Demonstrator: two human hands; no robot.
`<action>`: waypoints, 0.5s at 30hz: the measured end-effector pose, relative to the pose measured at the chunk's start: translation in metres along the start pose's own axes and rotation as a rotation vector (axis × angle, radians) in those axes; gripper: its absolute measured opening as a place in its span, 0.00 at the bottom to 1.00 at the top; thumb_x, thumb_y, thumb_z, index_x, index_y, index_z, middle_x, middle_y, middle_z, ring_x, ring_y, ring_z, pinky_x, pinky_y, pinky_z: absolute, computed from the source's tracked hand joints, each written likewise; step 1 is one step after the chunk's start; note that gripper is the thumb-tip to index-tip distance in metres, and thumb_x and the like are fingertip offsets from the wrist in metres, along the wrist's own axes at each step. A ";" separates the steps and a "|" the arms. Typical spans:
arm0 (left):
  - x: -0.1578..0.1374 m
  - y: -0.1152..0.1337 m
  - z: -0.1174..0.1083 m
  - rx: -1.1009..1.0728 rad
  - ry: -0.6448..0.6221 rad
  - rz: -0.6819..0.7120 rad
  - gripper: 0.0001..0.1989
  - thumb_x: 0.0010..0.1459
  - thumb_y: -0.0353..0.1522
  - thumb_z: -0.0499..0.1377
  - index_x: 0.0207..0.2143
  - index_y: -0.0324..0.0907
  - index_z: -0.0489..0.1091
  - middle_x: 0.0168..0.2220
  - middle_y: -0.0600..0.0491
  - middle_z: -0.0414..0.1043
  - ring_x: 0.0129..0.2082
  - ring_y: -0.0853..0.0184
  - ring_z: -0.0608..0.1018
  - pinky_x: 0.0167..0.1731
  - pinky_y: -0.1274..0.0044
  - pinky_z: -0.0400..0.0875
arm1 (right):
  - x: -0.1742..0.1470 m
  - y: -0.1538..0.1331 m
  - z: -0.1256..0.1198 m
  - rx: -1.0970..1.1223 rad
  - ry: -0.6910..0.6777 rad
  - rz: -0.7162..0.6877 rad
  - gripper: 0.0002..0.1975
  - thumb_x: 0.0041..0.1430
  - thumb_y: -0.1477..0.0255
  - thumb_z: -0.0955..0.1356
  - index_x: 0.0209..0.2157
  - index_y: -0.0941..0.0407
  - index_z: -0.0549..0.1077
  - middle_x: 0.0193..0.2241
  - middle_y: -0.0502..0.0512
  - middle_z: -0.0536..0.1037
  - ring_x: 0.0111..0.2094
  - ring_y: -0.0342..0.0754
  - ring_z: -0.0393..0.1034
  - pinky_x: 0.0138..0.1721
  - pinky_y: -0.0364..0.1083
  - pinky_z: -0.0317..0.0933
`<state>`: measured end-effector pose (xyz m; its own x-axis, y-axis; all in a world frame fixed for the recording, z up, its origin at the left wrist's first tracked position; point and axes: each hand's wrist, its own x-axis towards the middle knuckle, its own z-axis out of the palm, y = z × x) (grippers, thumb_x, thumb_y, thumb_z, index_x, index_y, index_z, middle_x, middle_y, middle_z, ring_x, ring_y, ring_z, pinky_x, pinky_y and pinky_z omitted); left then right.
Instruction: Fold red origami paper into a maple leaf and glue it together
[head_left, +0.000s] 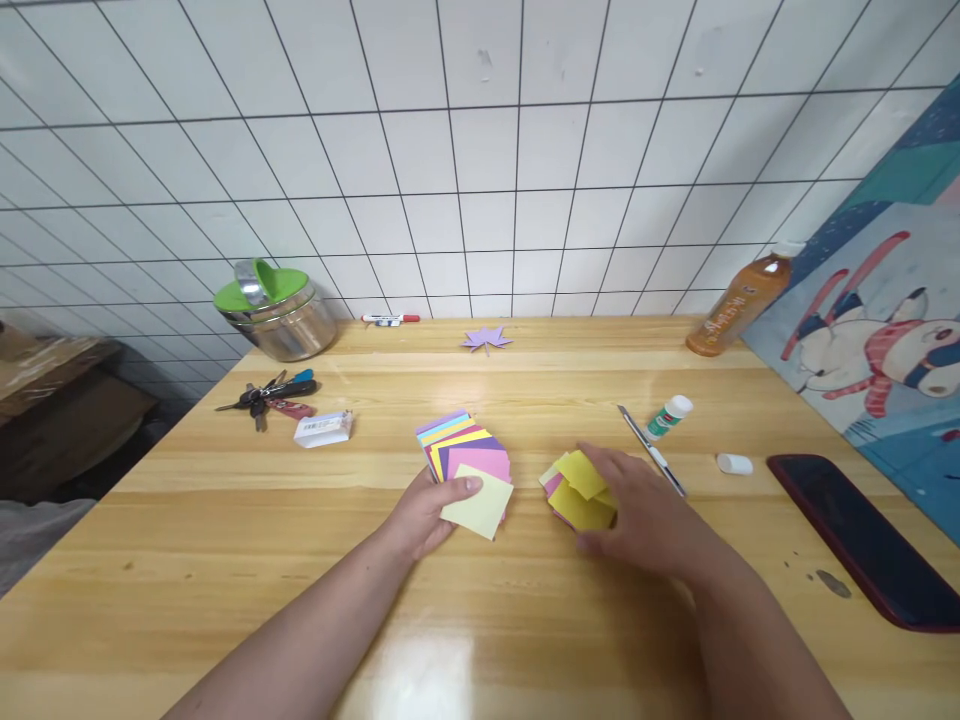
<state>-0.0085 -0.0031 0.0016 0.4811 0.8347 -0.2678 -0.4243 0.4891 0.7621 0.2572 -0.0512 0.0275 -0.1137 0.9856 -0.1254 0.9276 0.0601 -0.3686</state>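
My left hand [433, 515] grips a fanned stack of coloured paper squares [476, 462], thumb on the pale yellow top sheet. Purple, blue, red, yellow and pink edges show beneath it. To the right, a loose pile of paper squares [581, 495], mostly yellow with some pink, lies on the wooden table [495, 610]. My right hand [637, 510] is at that pile's right side, thumb and fingers apart; whether the fingertips touch the paper is hard to see. Just beyond this hand are a slim pen-like cutter [651, 450] and a glue stick [669, 417].
A purple paper maple leaf [486, 340] and markers [390, 320] lie by the tiled wall. On the left are a green-lidded metal pot [277, 310], keys [270, 397] and a small white box [324, 429]. On the right are a bottle [739, 305], white cap [735, 464] and phone [862, 540].
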 end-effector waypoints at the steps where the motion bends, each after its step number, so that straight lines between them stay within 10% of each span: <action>1: 0.000 0.000 0.000 0.004 0.002 -0.002 0.15 0.44 0.28 0.67 0.37 0.35 0.73 0.33 0.45 0.78 0.30 0.57 0.79 0.31 0.65 0.77 | -0.002 -0.005 0.002 -0.049 0.013 0.016 0.47 0.37 0.60 0.73 0.61 0.51 0.56 0.58 0.61 0.61 0.57 0.63 0.54 0.53 0.58 0.54; 15: -0.001 0.002 0.002 0.024 -0.043 -0.018 0.16 0.43 0.29 0.67 0.37 0.35 0.73 0.32 0.45 0.78 0.28 0.58 0.79 0.29 0.65 0.76 | 0.015 0.005 0.007 -0.009 0.179 -0.006 0.13 0.56 0.67 0.63 0.42 0.55 0.72 0.53 0.59 0.69 0.49 0.57 0.66 0.49 0.55 0.60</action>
<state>-0.0085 -0.0037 0.0050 0.5213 0.8141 -0.2559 -0.3976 0.4971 0.7713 0.2576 -0.0371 0.0171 -0.0547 0.9976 0.0434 0.9302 0.0668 -0.3608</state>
